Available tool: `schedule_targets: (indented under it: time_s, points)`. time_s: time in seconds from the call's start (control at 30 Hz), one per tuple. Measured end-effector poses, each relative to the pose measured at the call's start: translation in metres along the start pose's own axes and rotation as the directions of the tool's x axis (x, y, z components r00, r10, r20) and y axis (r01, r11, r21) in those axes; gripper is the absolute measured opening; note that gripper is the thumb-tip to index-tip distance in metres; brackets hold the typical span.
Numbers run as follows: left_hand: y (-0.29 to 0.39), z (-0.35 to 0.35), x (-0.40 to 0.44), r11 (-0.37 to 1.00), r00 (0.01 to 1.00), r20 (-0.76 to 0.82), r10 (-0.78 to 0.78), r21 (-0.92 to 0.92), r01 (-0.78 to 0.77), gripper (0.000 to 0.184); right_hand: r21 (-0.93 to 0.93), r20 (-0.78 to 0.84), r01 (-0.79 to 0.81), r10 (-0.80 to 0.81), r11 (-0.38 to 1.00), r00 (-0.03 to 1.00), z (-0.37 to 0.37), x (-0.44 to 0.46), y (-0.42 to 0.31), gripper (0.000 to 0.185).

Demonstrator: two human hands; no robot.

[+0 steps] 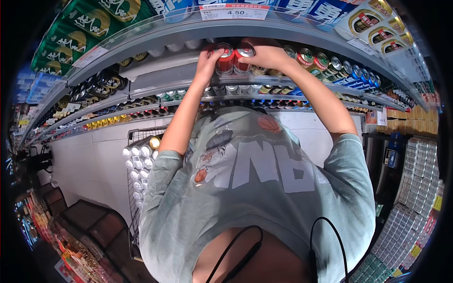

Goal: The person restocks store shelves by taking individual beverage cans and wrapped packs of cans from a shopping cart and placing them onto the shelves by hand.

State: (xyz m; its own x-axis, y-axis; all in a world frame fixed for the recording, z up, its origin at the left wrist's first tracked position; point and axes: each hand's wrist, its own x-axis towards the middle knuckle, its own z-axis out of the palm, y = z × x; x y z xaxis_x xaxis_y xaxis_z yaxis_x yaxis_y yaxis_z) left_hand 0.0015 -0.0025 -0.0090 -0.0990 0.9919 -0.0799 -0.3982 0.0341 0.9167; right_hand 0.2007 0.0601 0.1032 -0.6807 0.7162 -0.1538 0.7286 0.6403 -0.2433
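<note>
Two red cans stand side by side at the front of a shelf, under the upper shelf's edge. My left hand (207, 62) is closed round the left red can (224, 63), its thumb near the lid. The right red can (242, 66) is in my right hand (266, 55), with the thumb across its front. Both cans are upright and close together. To the left of them lies a bare stretch of shelf (163, 78); more cans (321, 61) stand in a row to the right.
A price label (234, 12) is fixed on the upper shelf edge (188, 35), below green and blue packs. Lower shelves hold rows of cans. A wire cart (133, 207) with white-topped cans (137, 174) stands by my left side. Stacked packs (417, 174) rise at the far right.
</note>
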Motion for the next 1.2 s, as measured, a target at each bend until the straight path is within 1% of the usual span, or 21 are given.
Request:
schedule_targets:
  time_s: [0.03, 0.07, 0.13, 0.17, 0.2, 0.23, 0.27, 0.3, 0.33, 0.37, 0.4, 0.47, 0.57, 0.7, 0.77, 0.8, 0.9, 0.97, 1.07, 1.17, 1.2]
  points:
    - [0.002, 0.002, -0.004, 0.999, 0.997, -0.074, -0.025, 0.042, 0.028, 0.042, -0.092, -0.114, 0.052, -0.062, 0.994, 0.991, 0.016, 0.002, 0.011, 0.073]
    - [-0.001, 0.008, -0.010, 0.996, 0.972, -0.229, 0.047, 0.087, -0.027, 0.044, -0.096, -0.106, 0.068, -0.078, 0.993, 0.991, 0.018, -0.004, 0.009, 0.073]
    - [-0.001, 0.010, -0.023, 0.978, 0.933, -0.300, 0.198, 0.120, -0.170, 0.043, -0.029, -0.337, 0.141, -0.143, 0.990, 0.931, 0.020, -0.018, 0.006, 0.070]
    - [0.002, 0.011, -0.037, 0.974, 0.911, -0.355, 0.210, 0.161, -0.162, 0.036, 0.112, 0.008, -0.090, 0.089, 0.990, 0.996, -0.011, -0.031, -0.018, 0.060]
    - [0.006, 0.016, -0.057, 0.964, 0.884, -0.394, 0.251, 0.182, -0.192, 0.028, 0.099, 0.026, -0.059, 0.057, 0.993, 0.998, -0.007, -0.039, -0.017, 0.060]
    - [0.005, 0.018, -0.079, 0.980, 0.900, -0.391, 0.191, 0.132, -0.150, 0.030, 0.104, -0.228, 0.126, -0.100, 0.987, 0.969, 0.003, -0.049, -0.010, 0.052]
    - [0.004, 0.017, -0.103, 0.990, 0.912, -0.387, 0.134, 0.082, -0.110, 0.033, 0.076, -0.465, 0.310, -0.241, 0.948, 0.852, 0.011, -0.058, -0.005, 0.043]
    - [-0.008, 0.016, -0.127, 0.991, 0.906, -0.404, 0.130, 0.062, -0.114, 0.037, 0.195, -0.500, 0.401, -0.261, 0.895, 0.826, 0.012, -0.068, -0.008, 0.030]
    - [-0.023, 0.013, -0.154, 0.993, 0.897, -0.426, 0.115, 0.073, -0.093, 0.034, 0.359, -0.422, 0.319, -0.152, 0.877, 0.894, 0.016, -0.088, -0.011, 0.024]
    - [-0.033, 0.019, -0.187, 1.000, 0.871, -0.492, 0.000, 0.006, 0.004, 0.033, 0.515, -0.338, 0.272, -0.099, 0.813, 0.936, 0.020, -0.106, -0.012, 0.023]
    - [-0.052, 0.020, -0.218, 0.998, 0.876, -0.482, 0.022, -0.044, -0.049, 0.033, 0.651, -0.239, 0.205, -0.059, 0.731, 0.969, 0.029, -0.121, -0.009, 0.023]
    - [-0.073, 0.037, -0.289, 0.994, 0.821, -0.565, -0.088, -0.102, 0.037, 0.027, 0.754, -0.175, 0.173, -0.060, 0.633, 0.983, 0.065, -0.152, -0.002, 0.026]
    - [-0.131, 0.058, -0.399, 0.978, 0.731, -0.659, -0.175, -0.202, 0.052, 0.024, 0.847, -0.060, 0.091, -0.075, 0.523, 0.995, 0.128, -0.207, -0.001, 0.026]
    - [-0.143, 0.093, -0.518, 0.955, 0.465, -0.836, -0.292, -0.277, 0.103, 0.023, 0.921, 0.119, -0.055, -0.143, 0.387, 0.983, 0.222, -0.286, -0.022, 0.024]
    - [-0.138, 0.102, -0.559, 0.959, 0.378, -0.881, -0.284, -0.268, 0.095, 0.024, 0.929, 0.351, -0.339, -0.064, 0.147, 0.934, 0.247, -0.327, -0.041, 0.022]
    - [-0.139, 0.099, -0.575, 0.972, 0.350, -0.907, -0.233, -0.208, 0.109, 0.025, 0.915, 0.398, -0.390, -0.072, 0.102, 0.915, 0.254, -0.343, -0.051, 0.019]
    - [-0.133, 0.082, -0.601, 0.986, 0.282, -0.947, -0.156, -0.133, 0.102, 0.025, 0.893, 0.450, -0.439, -0.182, 0.101, 0.874, 0.259, -0.370, -0.071, 0.019]
    - [-0.122, 0.062, -0.611, 0.978, 0.354, -0.935, 0.012, 0.085, 0.191, 0.028, 0.882, 0.470, -0.451, -0.200, 0.138, 0.860, 0.252, -0.376, -0.084, 0.018]
    - [-0.083, 0.037, -0.620, 0.751, 0.381, -0.921, 0.077, 0.305, 0.585, 0.030, 0.865, 0.483, -0.421, -0.226, 0.271, 0.846, 0.250, -0.368, -0.092, 0.020]
    - [-0.077, -0.009, -0.640, 0.618, 0.360, -0.926, 0.115, 0.351, 0.704, 0.028, 0.825, 0.513, -0.417, -0.196, 0.381, 0.836, 0.239, -0.352, -0.111, 0.022]
    - [-0.086, -0.029, -0.650, 0.624, 0.354, -0.929, 0.108, 0.341, 0.703, 0.028, 0.807, 0.516, -0.408, -0.176, 0.426, 0.838, 0.237, -0.346, -0.120, 0.023]
